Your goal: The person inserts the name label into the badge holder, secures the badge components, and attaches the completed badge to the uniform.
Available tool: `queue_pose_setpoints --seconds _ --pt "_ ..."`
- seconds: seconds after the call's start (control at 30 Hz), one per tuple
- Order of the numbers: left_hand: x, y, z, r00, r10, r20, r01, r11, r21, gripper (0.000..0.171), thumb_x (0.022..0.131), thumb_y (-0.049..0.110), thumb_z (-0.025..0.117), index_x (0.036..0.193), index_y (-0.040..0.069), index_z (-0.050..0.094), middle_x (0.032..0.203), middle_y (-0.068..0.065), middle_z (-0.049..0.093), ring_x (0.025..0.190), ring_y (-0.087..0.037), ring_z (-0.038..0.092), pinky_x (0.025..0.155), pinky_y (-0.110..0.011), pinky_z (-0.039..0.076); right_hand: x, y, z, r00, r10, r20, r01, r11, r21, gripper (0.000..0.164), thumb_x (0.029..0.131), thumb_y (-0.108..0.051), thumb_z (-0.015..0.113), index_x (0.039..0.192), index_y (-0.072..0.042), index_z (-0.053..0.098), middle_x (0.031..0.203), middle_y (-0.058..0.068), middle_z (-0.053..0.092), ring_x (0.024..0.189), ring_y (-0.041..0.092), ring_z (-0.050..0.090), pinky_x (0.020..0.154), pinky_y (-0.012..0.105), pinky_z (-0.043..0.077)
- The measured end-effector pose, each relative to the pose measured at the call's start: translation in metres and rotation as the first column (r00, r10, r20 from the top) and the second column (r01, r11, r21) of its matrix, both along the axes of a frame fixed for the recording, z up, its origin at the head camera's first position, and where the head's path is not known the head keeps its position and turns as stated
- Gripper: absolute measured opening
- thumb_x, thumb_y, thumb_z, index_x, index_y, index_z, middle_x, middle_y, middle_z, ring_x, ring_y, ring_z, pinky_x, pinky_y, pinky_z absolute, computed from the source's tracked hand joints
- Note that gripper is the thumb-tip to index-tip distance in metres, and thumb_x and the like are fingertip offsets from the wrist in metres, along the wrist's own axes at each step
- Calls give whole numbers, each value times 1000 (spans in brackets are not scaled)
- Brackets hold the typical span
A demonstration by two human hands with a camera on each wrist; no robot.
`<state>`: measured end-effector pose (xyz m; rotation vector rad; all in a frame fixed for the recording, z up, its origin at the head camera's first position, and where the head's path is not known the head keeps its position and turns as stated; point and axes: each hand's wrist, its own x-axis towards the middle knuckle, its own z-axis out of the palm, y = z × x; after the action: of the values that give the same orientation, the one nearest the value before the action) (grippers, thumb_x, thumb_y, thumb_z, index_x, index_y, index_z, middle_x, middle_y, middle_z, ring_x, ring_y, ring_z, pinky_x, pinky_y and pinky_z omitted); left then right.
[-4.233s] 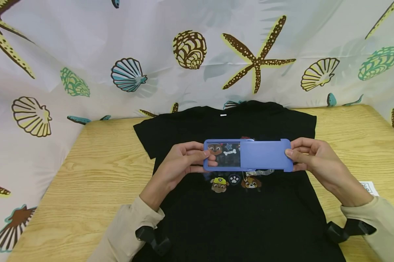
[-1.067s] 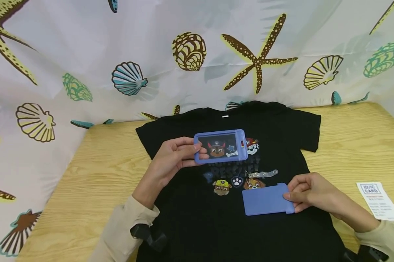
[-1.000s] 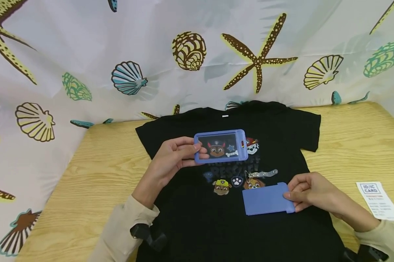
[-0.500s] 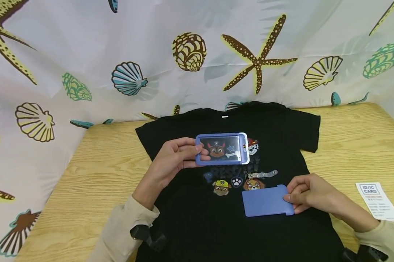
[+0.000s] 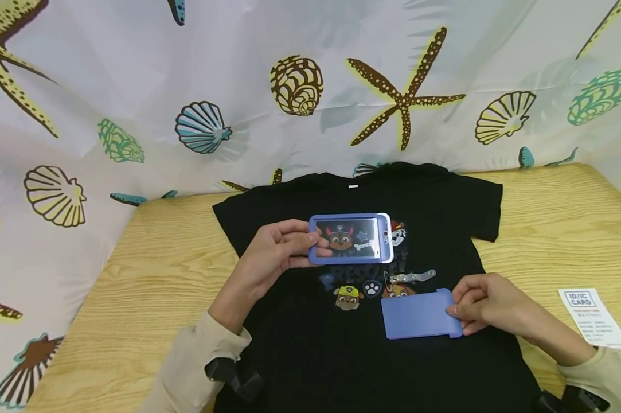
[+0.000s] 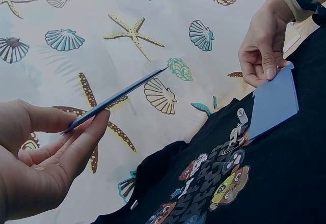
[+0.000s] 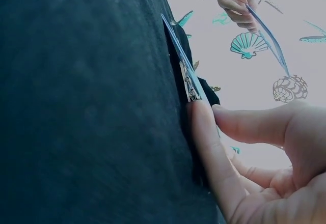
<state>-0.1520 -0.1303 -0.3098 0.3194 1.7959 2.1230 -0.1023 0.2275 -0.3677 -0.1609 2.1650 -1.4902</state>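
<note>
My left hand point(image 5: 276, 252) pinches the left end of a blue card-holder frame point(image 5: 351, 261) with a clear window, raised above a black T-shirt point(image 5: 382, 373). The shirt's dog-face print shows through the window. In the left wrist view that frame point(image 6: 122, 94) is seen edge-on between thumb and fingers. Lower right, my right hand point(image 5: 488, 304) pinches the lipped end of a solid blue card-holder cover point(image 5: 416, 316), held low over the shirt. In the right wrist view the cover point(image 7: 178, 48) appears edge-on, close to the cloth.
A clear strap with a metal clip point(image 5: 413, 276) lies on the shirt just above the cover. A white ID/IC card slip point(image 5: 594, 318) lies on the wooden table point(image 5: 150, 275) at the right. Behind hangs a seashell-patterned curtain point(image 5: 258, 51).
Over about four seconds the cover has been slid out of the frame and lowered to the right. In the last second the frame has tilted and dropped slightly, its window catching light.
</note>
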Motion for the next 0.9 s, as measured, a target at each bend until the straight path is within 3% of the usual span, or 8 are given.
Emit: queue_pose_setpoints --seconds 0.43,0.9 --pt "0 -1 -1 1000 -8 -7 8 1000 5 16 95 -2 54 110 -8 57 89 -5 73 85 -18 71 80 -36 57 -2 1 1 1000 1 9 -1 1000 6 28 86 -9 72 100 8 54 73 9 63 61 21 65 61 37 59" --pt "0 0 0 1000 -12 3 12 1000 -2 12 95 -3 54 106 -4 59 88 -5 73 84 -18 72 80 -36 57 -4 2 3 999 -8 -52 8 1000 10 19 87 -3 68 97 9 58 78 12 64 69 21 65 63 36 59"
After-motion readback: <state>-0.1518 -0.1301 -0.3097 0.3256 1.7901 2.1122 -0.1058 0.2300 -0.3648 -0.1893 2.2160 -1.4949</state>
